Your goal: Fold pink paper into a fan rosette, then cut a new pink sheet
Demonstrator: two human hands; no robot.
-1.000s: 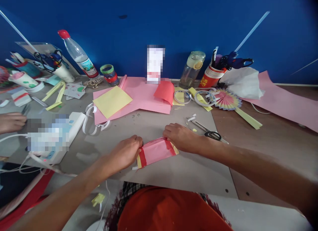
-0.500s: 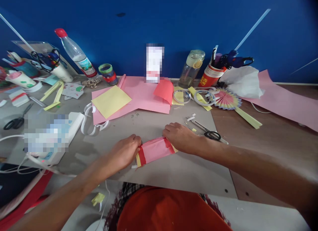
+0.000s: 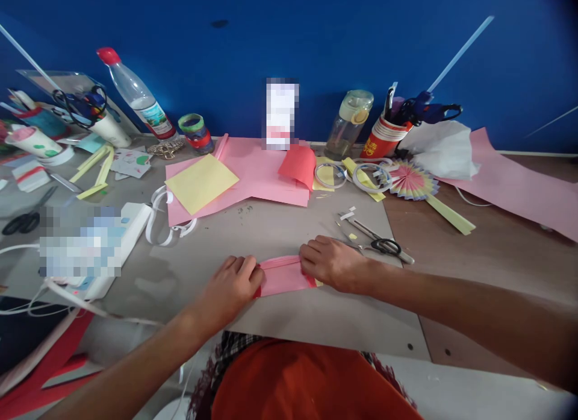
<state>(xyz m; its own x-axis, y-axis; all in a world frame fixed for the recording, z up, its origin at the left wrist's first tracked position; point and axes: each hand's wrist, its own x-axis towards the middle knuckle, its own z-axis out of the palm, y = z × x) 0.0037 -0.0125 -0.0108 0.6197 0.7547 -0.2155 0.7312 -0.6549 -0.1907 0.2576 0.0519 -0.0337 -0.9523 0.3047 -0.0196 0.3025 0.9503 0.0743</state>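
Observation:
A small pink piece of paper (image 3: 285, 276) with red bands at its ends lies near the table's front edge, and pleat-like lines run along its far side. My left hand (image 3: 238, 282) is closed over its left end, fingers curled. At the other end my right hand (image 3: 327, 262) grips the paper with bent fingers, covering most of the red and yellow there. Both sets of fingertips are partly hidden. Beyond my right hand lies a pair of scissors (image 3: 387, 246) beside small paper scraps.
Pink sheets (image 3: 266, 173) and a yellow sheet (image 3: 202, 182) lie behind. Tape rolls (image 3: 371, 178) and a pleated paper fan (image 3: 413, 180) rest at right. A power strip (image 3: 129, 227) with cables stands left. Bottles (image 3: 144, 103) and a red paper cup (image 3: 383, 138) line the wall.
My left hand has shifted right and slightly down, now covering the paper's yellow left end. My right hand has moved slightly down. The paper lies more level.

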